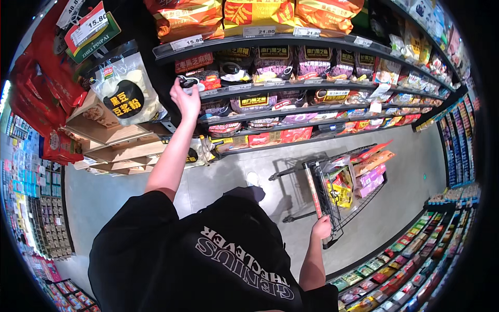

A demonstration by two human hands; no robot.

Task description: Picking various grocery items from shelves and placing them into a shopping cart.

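Observation:
My left hand (186, 97) is raised at the left end of a shelf, its fingers by the corner of a red and black bag of sesame paste powder (208, 80); whether they touch it I cannot tell. Several more dark bags (273, 62) stand along the same shelf. Low on the right, my right hand (322, 227) is closed around the handle of a shopping cart (315, 191). Inside the cart lie a yellow and red bag (340, 195), purple packages (370, 180) and an orange bag (375, 162).
A clear bag of pale powder packs (126, 85) hangs at the left, above wooden display shelving (113, 140). Orange soybean powder bags (189, 17) fill the upper shelf. Stocked shelves (390, 261) curve along the lower right. Grey floor (234, 171) lies between the shelving and the cart.

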